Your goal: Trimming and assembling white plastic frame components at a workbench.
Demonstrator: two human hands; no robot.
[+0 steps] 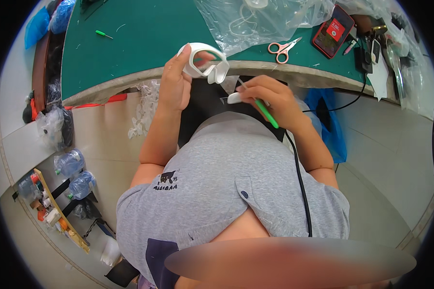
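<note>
Just over the near edge of the green table, my left hand [173, 82] is closed on a white curved plastic piece [219, 72], an open ring shape with a rounded lobe at its right end. To the right and slightly lower, my right hand [277, 98] grips a thin tool with a bright green handle [266, 113]. Its slim metal shaft points up and left toward the white piece, apart from it. A small white rounded part [234, 98] also sits at the fingertips of my right hand. The tool's tip is too fine to make out.
Scissors with pinkish handles [278, 49] lie on the table [144, 38], near a red-cased phone [333, 31] and clear plastic bags [255, 29]. Another small green-handled tool [103, 34] rests at the left. White pieces [144, 106] lie below the table edge. A black cable [301, 188] crosses my lap.
</note>
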